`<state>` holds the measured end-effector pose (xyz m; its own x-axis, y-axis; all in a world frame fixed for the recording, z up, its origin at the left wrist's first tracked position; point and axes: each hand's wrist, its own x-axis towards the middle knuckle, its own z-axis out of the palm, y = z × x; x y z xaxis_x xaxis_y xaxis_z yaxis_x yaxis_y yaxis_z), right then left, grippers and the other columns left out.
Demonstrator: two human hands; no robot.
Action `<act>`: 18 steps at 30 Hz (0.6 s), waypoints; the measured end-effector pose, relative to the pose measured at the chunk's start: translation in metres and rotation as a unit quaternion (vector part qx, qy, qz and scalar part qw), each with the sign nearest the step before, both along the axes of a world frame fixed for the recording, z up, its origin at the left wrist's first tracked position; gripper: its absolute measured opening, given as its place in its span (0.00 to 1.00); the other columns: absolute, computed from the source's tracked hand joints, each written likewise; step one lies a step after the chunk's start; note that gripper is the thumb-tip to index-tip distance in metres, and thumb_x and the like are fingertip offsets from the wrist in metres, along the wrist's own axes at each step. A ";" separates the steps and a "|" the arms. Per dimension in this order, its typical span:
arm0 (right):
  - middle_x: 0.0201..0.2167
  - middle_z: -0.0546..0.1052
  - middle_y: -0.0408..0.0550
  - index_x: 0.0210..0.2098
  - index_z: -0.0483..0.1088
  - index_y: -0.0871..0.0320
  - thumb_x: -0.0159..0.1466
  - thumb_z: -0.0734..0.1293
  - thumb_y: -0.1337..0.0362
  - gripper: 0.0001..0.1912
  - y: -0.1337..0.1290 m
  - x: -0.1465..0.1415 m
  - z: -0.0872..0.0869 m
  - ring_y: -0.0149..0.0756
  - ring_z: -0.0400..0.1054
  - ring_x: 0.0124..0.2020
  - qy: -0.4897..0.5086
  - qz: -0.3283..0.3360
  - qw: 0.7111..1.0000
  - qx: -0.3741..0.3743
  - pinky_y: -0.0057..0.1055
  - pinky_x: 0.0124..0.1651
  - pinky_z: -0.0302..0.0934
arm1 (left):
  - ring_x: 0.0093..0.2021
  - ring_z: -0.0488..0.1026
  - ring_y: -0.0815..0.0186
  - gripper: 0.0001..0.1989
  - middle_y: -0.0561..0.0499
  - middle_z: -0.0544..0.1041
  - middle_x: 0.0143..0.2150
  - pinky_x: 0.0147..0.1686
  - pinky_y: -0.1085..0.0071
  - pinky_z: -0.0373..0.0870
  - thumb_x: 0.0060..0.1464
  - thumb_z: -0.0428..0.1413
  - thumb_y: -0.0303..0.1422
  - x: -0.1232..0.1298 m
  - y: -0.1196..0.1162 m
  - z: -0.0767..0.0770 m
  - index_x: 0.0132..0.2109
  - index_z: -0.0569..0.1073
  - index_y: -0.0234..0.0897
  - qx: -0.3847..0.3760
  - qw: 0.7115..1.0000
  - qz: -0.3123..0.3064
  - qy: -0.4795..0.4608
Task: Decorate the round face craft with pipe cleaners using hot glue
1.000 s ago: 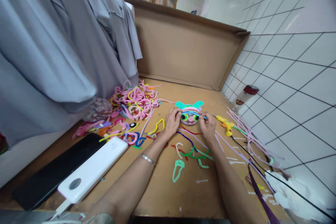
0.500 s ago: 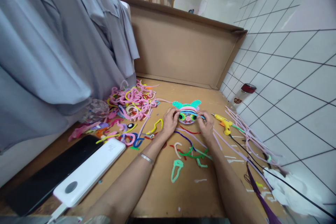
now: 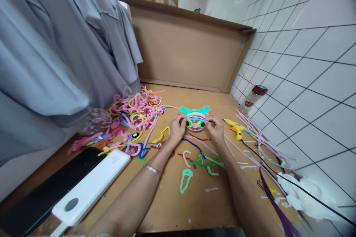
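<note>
A round face-shaped craft [image 3: 195, 126] with green ears, coloured bands across its top, yellow-and-green ringed eyes and a pink nose lies on the brown table [image 3: 172, 211]. My left hand [image 3: 178, 127] is at its left edge, thumb and fingers pinched on the end of a blue strip [image 3: 195, 119] that runs across the craft above the eyes. On the right edge, my right hand [image 3: 214, 126] pinches near the other end of that strip. Below the craft lie a red strip [image 3: 198, 137], a dark blue strip and curved green pieces [image 3: 204, 162].
A tangled pile of pink and yellow stems [image 3: 139, 107] sits left, near a white power bank [image 3: 91, 187] and a black slab. At right are a yellow glue gun [image 3: 235, 129] with its cord, lilac stems [image 3: 260, 142], a red-lidded jar [image 3: 253, 98] and white tissue [image 3: 308, 196].
My right hand's fingers have drawn in to the craft's right edge, and the blue strip's end no longer sticks out past it. The whole view has shifted slightly.
</note>
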<state>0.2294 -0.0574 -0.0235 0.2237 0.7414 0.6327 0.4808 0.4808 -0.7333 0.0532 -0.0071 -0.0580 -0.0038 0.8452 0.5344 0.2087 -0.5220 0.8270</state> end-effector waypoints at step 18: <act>0.28 0.74 0.45 0.25 0.69 0.54 0.57 0.65 0.62 0.06 -0.001 0.000 0.000 0.37 0.69 0.34 -0.007 0.013 1.000 0.018 0.34 0.41 0.64 | 0.38 0.74 0.64 0.05 0.48 0.77 0.36 0.40 0.70 0.69 0.57 0.52 0.30 0.001 0.001 -0.002 0.37 0.73 0.37 -0.016 0.999 -0.017 -0.031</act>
